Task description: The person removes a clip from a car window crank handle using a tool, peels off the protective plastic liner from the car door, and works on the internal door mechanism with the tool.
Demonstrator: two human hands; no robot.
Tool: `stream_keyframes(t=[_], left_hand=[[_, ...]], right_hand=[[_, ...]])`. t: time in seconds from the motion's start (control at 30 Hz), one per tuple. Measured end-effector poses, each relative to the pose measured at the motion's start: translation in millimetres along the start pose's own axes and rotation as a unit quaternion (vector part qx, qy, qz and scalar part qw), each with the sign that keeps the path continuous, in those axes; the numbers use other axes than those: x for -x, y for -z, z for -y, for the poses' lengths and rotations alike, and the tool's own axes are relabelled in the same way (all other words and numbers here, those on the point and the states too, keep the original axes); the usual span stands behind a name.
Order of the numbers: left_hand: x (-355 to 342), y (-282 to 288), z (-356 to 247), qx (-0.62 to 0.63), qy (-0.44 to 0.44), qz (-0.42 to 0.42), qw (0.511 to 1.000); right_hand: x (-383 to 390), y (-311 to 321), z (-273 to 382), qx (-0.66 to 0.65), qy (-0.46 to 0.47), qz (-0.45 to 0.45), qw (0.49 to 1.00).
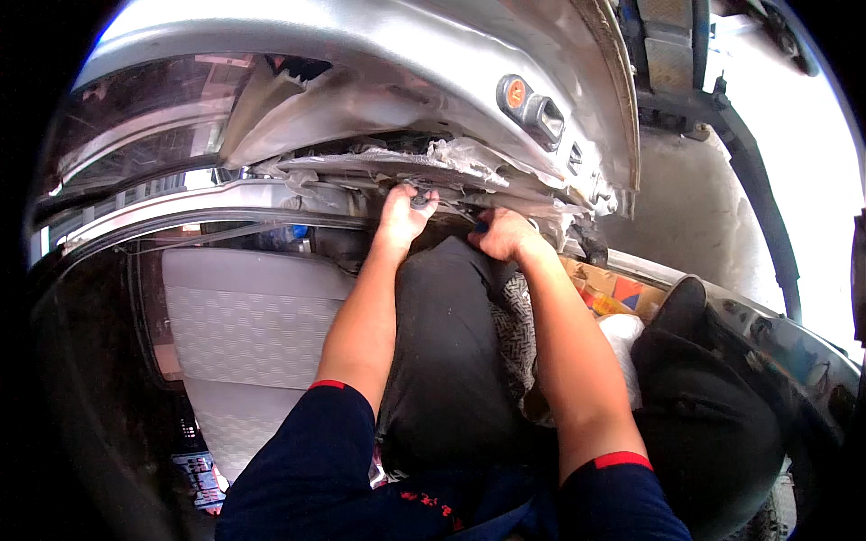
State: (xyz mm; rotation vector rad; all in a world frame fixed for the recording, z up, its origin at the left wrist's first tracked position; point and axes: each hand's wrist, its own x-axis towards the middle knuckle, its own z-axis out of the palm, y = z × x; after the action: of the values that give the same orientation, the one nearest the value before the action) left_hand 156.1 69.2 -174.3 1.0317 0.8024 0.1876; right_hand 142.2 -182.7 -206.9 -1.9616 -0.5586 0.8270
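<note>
A large bare silver vehicle door panel (379, 104) spreads across the top, with ragged whitish plastic film (465, 160) along its lower edge. At this edge, the thumb and fingers of my left hand (400, 221) close on a small dark rounded part (419, 201). To its right, my right hand (511, 239) is curled round a tool with a blue handle (481, 226). A thin shaft seems to point from it toward the panel edge; its tip is too small to make out. My hands are close together but apart.
A grey patterned seat (257, 325) lies at the left. My dark-trousered knee (446, 298) stands just below the hands. An orange round and dark oblong fitting (532, 110) sits on the panel. At the right are a cardboard box (622, 288) and a white bag (621, 338).
</note>
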Motion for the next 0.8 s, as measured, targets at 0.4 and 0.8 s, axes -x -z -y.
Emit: stream_keyframes(t=[0.4, 0.8], left_hand=[[111, 74, -46, 0.018, -0.027, 0.153, 0.988], [279, 44, -85, -0.077, -0.09, 0.222, 0.968]], right_hand=[[38, 17, 44, -0.077, 0.101, -0.019, 0.992], [127, -2, 196, -0.159, 0.297, -0.125, 0.933]])
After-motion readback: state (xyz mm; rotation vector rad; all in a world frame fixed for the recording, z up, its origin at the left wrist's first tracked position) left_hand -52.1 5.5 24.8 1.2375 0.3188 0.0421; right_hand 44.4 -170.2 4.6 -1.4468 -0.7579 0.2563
